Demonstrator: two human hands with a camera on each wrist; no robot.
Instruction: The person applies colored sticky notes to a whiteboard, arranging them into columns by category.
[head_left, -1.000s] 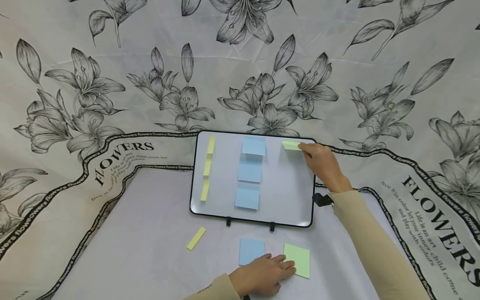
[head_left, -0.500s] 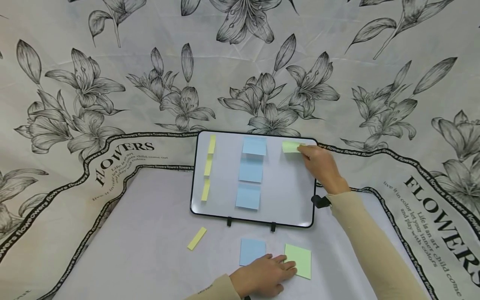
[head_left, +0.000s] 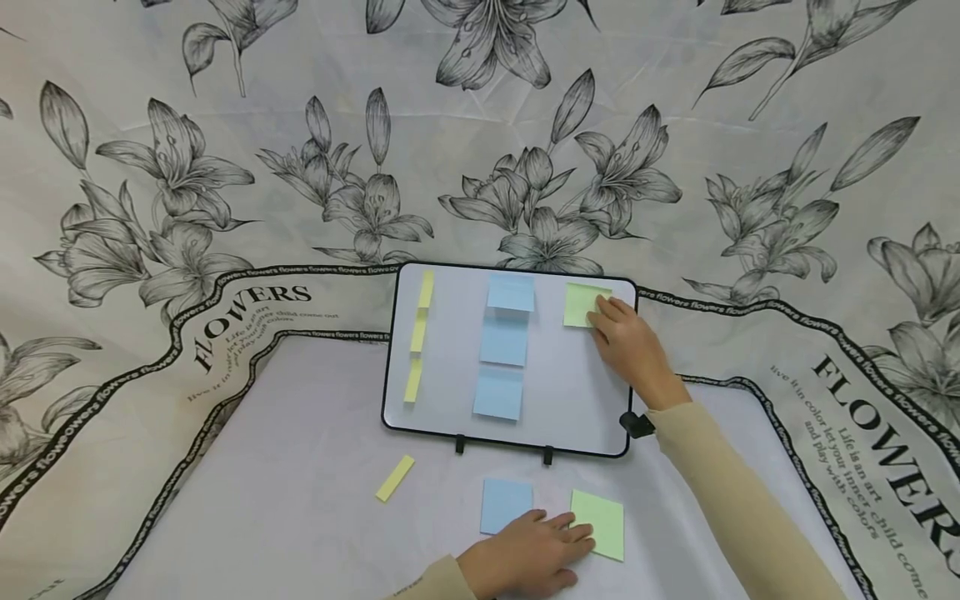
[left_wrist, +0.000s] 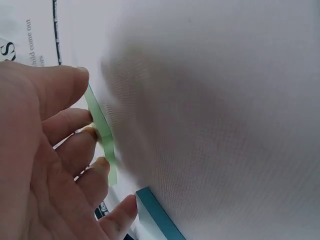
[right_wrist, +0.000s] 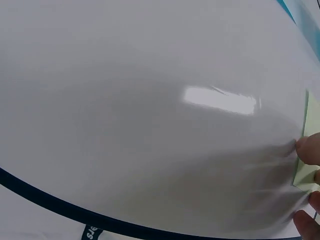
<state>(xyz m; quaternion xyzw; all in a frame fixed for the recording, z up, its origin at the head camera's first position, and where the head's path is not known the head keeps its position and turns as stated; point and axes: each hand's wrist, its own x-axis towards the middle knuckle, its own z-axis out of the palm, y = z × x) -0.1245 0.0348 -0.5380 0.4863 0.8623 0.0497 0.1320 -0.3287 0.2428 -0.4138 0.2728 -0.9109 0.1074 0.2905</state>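
Note:
Against the upper right of the whiteboard [head_left: 570,375], my right hand [head_left: 633,346] touches the right side of a light green sticky note [head_left: 579,305]. In the right wrist view its thumb [right_wrist: 309,150] lies on the edge of that note. My left hand [head_left: 528,550] rests on the table with spread fingers, the fingertips at the left edge of a green sticky note pad [head_left: 603,523]. A blue sticky note pad [head_left: 505,504] lies just beyond the left hand, partly hidden by it; the left wrist view shows a finger at its edge.
Several yellow strips [head_left: 417,331] run down the board's left side. A column of blue notes [head_left: 502,342] occupies its middle. A yellow strip pad [head_left: 395,478] lies on the table before the board's small black feet [head_left: 460,445]. Floral cloth [head_left: 337,150] hangs behind.
My right hand has moved slightly down and left, from pinching the green note's right end to touching it; the note now hangs flatter, showing more of its face. The left hand stays put.

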